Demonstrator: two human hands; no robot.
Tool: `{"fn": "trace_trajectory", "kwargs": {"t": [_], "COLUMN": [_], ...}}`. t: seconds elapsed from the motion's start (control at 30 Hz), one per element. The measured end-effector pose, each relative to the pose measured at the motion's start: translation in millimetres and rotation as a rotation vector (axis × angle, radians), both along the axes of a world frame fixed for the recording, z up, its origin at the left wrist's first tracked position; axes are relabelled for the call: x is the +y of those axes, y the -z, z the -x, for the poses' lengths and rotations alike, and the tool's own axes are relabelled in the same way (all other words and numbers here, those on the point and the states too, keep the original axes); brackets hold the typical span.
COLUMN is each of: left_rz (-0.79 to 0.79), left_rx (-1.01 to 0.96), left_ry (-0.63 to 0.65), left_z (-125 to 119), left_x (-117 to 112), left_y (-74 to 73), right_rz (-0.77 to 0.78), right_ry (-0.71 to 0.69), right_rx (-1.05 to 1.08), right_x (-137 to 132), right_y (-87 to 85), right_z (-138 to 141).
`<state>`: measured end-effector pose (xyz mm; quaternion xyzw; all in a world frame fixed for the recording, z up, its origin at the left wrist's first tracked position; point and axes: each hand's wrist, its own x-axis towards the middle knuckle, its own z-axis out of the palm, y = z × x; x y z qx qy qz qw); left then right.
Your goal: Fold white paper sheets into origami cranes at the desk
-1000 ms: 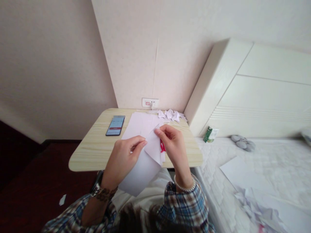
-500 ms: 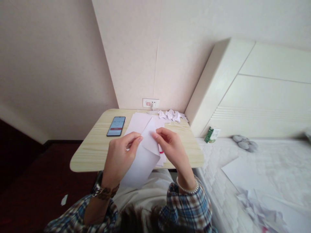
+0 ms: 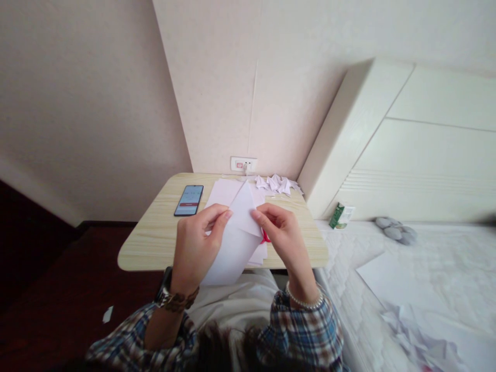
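Above the near edge of a small pale wooden table [image 3: 155, 243] I hold a white sheet of paper [image 3: 232, 248] in both hands. My left hand [image 3: 196, 245] pinches its left edge with thumb and forefinger. My right hand [image 3: 284, 240] pinches the folded upper flap on the right side. The flap stands up in a point between my hands. Something small and red [image 3: 265, 237] shows beside my right fingers, on the stack beneath.
A phone [image 3: 189, 200] lies screen up at the table's left. More white sheets [image 3: 222, 191] lie under my hands, and folded paper pieces [image 3: 277, 183] sit by the wall socket [image 3: 244, 164]. To the right is a bed [image 3: 406, 268] with loose sheets, crumpled paper, a green carton [image 3: 340, 215].
The folded flap has swung up from lying low to standing in a point. Both hands stayed on the sheet and rose slightly. The view shifted a little to the left.
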<state>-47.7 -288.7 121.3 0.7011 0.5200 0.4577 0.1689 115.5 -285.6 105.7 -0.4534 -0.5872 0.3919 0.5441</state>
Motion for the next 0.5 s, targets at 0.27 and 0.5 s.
{"fn": "trace_trajectory", "kwargs": {"t": [0.27, 0.5], "left_rz": [-0.036, -0.023], "left_rx": [-0.063, -0.128], "left_ry": [-0.049, -0.070], "left_z": [-3.9, -4.0], "left_x": [5.3, 5.6], "left_y": [7.7, 9.1], "right_rz": [0.004, -0.004], "right_ry": [0.089, 0.024], "right_rx": [-0.041, -0.071], "right_x": [3.2, 3.2], "right_y": [6.6, 9.2], "right_z": [0.8, 0.9]}}
